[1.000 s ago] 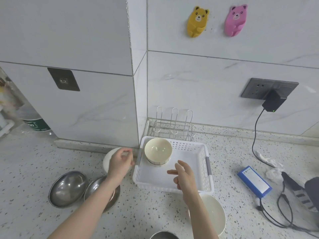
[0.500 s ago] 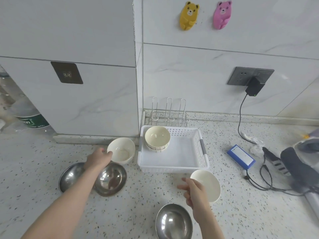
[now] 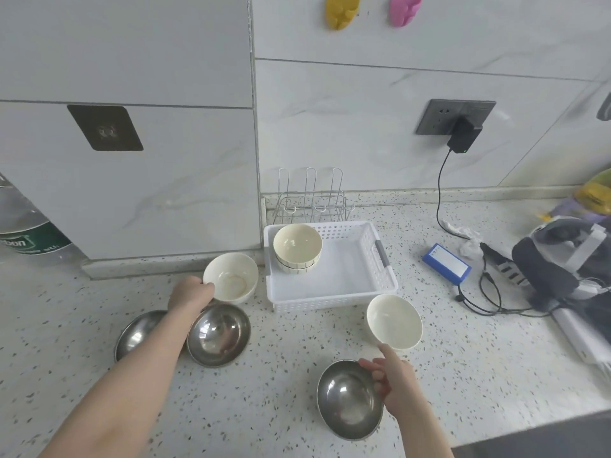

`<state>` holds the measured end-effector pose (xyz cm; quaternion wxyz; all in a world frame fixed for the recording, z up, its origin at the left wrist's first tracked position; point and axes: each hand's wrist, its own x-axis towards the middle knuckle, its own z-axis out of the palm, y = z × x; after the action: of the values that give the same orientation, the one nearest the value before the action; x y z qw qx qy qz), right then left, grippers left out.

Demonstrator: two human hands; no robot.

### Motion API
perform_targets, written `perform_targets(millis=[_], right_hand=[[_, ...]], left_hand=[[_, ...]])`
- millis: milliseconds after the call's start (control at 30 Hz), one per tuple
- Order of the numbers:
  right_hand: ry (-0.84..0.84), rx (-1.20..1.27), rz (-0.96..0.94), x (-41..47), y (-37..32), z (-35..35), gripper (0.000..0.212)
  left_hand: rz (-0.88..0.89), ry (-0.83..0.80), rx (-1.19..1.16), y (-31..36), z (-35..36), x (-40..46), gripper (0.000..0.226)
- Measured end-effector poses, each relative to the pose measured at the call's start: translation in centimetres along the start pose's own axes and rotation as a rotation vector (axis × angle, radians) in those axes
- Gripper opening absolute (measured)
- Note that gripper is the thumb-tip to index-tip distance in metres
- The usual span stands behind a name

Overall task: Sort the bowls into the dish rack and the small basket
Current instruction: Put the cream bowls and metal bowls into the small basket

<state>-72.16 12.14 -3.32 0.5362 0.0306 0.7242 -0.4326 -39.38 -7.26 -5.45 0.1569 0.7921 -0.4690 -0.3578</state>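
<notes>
**Operator:** Both hands are dropping back out of the small basket [image 3: 385, 285] since a second ago, when my right hand was hovering over it. Now I'm bringing my left hand [image 3: 190, 294] onto the near rim of the cream bowl [image 3: 230, 277] sitting just left of the basket, and my right hand [image 3: 395, 378] is arriving between the white bowl [image 3: 394, 321] and the steel bowl [image 3: 348, 398] at the front of the tabletop [image 3: 281, 391].

**Observer:** Are the fingers closing on anything yet?

**Operator:** On the left, they're curling against the cream bowl's rim, looking like the start of a pinch, though my knuckles are hiding the thumb, so I'm not calling it a firm hold. On the right, the fingers are spread and relaxed, the forefinger pointing toward the white bowl's base and another fingertip just touching the steel bowl's rim. Nothing is being carried.

**Observer:** So where's the sort standing?

**Operator:** Two ceramic bowls [image 3: 297, 247] are sitting nested in the basket's back left corner. The wire dish rack [image 3: 310, 196] behind it is holding nothing. Two more steel bowls [image 3: 218, 335] are waiting under my left forearm, overlapping each other.

**Observer:** Meaning?

**Operator:** I'm judging the ceramics are going to the basket and the steel to the rack, so the cream bowl looks like the next one in. The right hand is choosing between its two neighbours.
</notes>
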Motion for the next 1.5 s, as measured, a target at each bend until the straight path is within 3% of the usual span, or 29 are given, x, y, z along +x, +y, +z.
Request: perform_targets(millis=[167,300,767,967,1200,1500], right_hand=[[0.032,0.107,0.002,0.3,-0.2,0.2,0.026],[0.089,0.053,-0.022,0.8,-0.6,0.1,0.024],[0.252,0.141,-0.116,0.9,-0.7,0.1,0.016],[0.337,0.208,-0.323,0.1,-1.1,-1.7,0.015],[0.177,0.172,-0.531,-0.7,-5.8,-0.8,0.014],[-0.068,-0.106,-0.463,2.6,-11.9,3.6,0.018]], left_hand=[[0.045,0.064,-0.027,0.6,-0.5,-0.7,0.016],[0.035,0.112,-0.156,0.8,-1.2,-1.1,0.02],[0.051,0.055,-0.441,1.4,-1.2,-7.8,0.018],[0.054,0.007,-0.526,2.2,0.0,-10.7,0.014],[0.042,-0.009,-0.594,5.0,0.8,-12.3,0.015],[0.008,0.022,-0.627,7.5,2.4,-12.4,0.018]])
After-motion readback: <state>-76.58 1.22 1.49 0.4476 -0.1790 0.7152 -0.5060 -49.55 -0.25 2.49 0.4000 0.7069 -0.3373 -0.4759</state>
